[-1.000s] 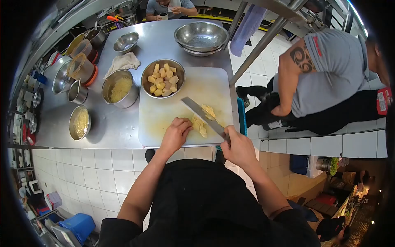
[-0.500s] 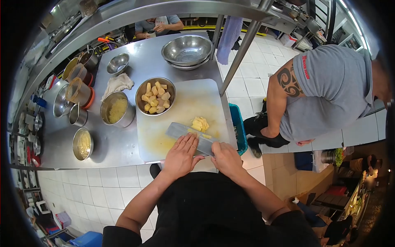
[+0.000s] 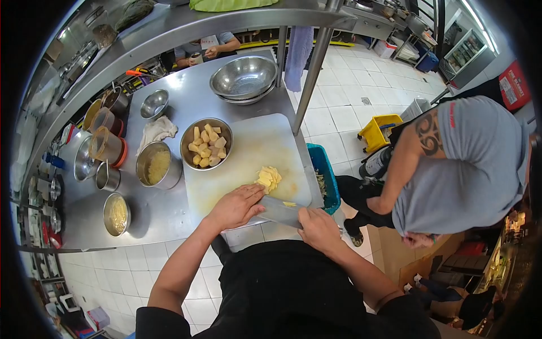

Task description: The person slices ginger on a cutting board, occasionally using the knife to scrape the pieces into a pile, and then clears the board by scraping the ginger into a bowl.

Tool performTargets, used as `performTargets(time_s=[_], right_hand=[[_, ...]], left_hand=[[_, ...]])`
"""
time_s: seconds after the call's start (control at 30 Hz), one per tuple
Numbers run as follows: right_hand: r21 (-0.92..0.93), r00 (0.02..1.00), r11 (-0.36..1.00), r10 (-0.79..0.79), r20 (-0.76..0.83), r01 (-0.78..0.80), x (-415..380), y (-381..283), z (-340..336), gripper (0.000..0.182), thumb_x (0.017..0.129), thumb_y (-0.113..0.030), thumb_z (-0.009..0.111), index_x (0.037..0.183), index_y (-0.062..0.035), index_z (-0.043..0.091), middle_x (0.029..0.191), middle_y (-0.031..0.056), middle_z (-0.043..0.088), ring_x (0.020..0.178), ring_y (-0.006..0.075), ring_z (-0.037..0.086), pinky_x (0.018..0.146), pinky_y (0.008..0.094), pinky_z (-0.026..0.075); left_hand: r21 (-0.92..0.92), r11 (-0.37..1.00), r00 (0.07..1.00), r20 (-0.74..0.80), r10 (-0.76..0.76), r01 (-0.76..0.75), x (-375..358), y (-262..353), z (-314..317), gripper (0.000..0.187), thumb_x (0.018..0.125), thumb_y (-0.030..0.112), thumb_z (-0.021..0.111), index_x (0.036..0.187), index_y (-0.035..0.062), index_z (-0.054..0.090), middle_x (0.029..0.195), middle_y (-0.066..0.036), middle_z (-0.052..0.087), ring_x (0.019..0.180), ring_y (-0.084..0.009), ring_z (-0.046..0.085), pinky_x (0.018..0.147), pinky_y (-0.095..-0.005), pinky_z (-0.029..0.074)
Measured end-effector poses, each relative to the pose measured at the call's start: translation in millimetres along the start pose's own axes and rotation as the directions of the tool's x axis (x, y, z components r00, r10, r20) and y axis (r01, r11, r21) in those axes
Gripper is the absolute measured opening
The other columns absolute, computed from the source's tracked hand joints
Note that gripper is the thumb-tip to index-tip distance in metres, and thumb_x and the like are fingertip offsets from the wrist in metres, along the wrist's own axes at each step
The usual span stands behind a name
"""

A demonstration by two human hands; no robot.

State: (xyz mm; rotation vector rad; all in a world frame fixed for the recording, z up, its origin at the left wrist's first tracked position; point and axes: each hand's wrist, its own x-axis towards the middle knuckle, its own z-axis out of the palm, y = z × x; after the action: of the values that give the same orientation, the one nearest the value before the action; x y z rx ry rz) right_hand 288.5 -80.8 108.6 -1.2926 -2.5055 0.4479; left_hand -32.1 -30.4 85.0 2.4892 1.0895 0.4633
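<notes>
My right hand [image 3: 319, 227] grips the handle of a cleaver [image 3: 278, 211], whose broad blade points left over the near edge of a white cutting board [image 3: 257, 135]. A few thin yellow slivers cling to the blade. My left hand [image 3: 236, 205] lies with fingers stretched out, its fingertips at a pile of thin pale-yellow slices [image 3: 269, 177] on the board. The blade's far end is beside my left thumb. On the board's far left corner stands a steel bowl [image 3: 184, 148] of peeled yellow chunks [image 3: 208, 146].
Left of the board stand a steel pot [image 3: 176, 176] and a small bowl [image 3: 107, 217] with shredded yellow food. A cloth [image 3: 158, 129] and large steel bowls [image 3: 244, 79] are farther back. A teal bin [image 3: 327, 175] adjoins the table. A person in grey [image 3: 463, 164] stands at right.
The cleaver has moved toward me and right, off the slices. My left hand has left the blade and reached the slice pile. The person in grey has shifted right in view.
</notes>
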Motion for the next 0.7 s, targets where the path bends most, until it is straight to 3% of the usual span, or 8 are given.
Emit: performTargets(time_s=[0.17, 0.3, 0.63, 0.7], right_hand=[[0.037, 0.994, 0.995, 0.096, 0.059, -0.098, -18, 2, -1, 0.044, 0.082, -0.014, 0.088, 0.111, -0.002, 0.056, 0.096, 0.0192, 0.072, 0.095, 0.0419, 0.071, 0.086, 0.0532, 0.056], [0.035, 0.996, 0.996, 0.083, 0.035, -0.085, -24, 4, 0, 0.043, 0.083, -0.016, 0.088, 0.109, -0.0025, 0.057, 0.094, 0.0189, 0.072, 0.093, 0.0422, 0.071, 0.085, 0.0533, 0.056], [0.003, 0.996, 0.997, 0.074, 0.047, -0.074, -41, 19, 7, 0.041, 0.083, -0.021, 0.089, 0.108, -0.0055, 0.06, 0.091, 0.0172, 0.072, 0.091, 0.0394, 0.074, 0.084, 0.0518, 0.059], [-0.006, 0.996, 0.998, 0.07, 0.049, -0.07, -39, 20, 6, 0.041, 0.082, -0.021, 0.089, 0.108, -0.0059, 0.06, 0.091, 0.0166, 0.072, 0.092, 0.0387, 0.074, 0.084, 0.0516, 0.059]], left_hand=[[-0.059, 0.998, 0.999, -0.038, -0.006, 0.004, 4, -7, 0, 0.036, 0.11, 0.023, 0.07, 0.133, -0.0045, 0.074, 0.143, -0.022, 0.074, 0.139, -0.0406, 0.066, 0.118, -0.0467, 0.053], [-0.073, 0.996, 0.997, -0.057, -0.052, 0.048, 9, -12, -7, 0.027, 0.105, 0.011, 0.072, 0.126, -0.0041, 0.076, 0.136, -0.019, 0.077, 0.131, -0.0397, 0.069, 0.111, -0.0453, 0.058], [-0.111, 0.98, 0.982, -0.081, -0.172, 0.163, 23, -21, -9, 0.02, 0.099, 0.005, 0.073, 0.117, 0.0028, 0.082, 0.128, -0.013, 0.076, 0.121, -0.0355, 0.068, 0.105, -0.0451, 0.058], [-0.074, 0.989, 0.992, 0.001, -0.125, 0.124, 28, -23, -6, 0.021, 0.099, 0.006, 0.072, 0.116, 0.0024, 0.083, 0.126, -0.011, 0.077, 0.119, -0.0333, 0.068, 0.103, -0.0444, 0.059]])
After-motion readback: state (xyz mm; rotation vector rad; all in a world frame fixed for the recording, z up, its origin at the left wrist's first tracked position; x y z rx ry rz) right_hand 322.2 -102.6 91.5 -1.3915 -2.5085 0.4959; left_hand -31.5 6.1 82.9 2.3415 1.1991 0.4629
